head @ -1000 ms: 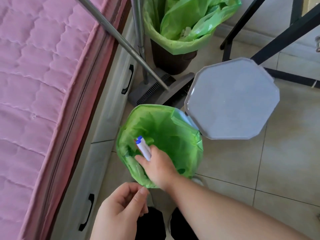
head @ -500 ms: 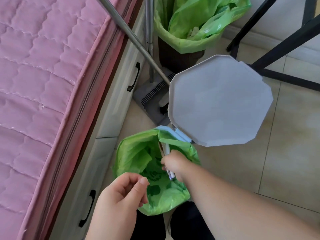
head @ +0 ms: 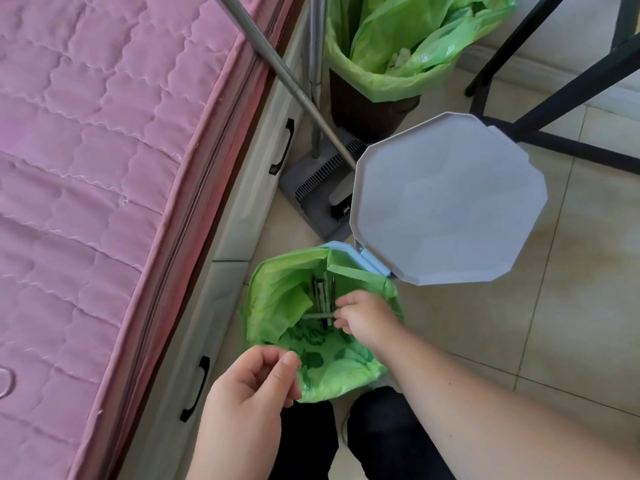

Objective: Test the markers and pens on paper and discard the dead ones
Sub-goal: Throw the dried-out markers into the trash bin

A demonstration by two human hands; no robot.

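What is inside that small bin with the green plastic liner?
In the small bin's green liner lie several dark pens, with one pale marker at the right hand. Liner folds hide the bottom.

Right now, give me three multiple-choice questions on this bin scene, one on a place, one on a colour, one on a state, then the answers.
1. Where is the right hand?
A. On the bed
B. Over the open bin
C. On the drawer handle

2. What colour is the bin's liner?
A. Green
B. Black
C. White

3. What state is the bin's lid in?
A. Shut
C. Lying on the floor
B. Raised open

Answers: 1 B, the hand hangs above the liner's mouth, its fingers at a thin pen blurred in the air. 2 A, bright green plastic is folded over the rim. 3 B, the pale lid stands tipped up behind the bin, and dark pens show inside.

The left hand hovers near the bin's front edge, fingers curled; whether it holds anything cannot be seen.
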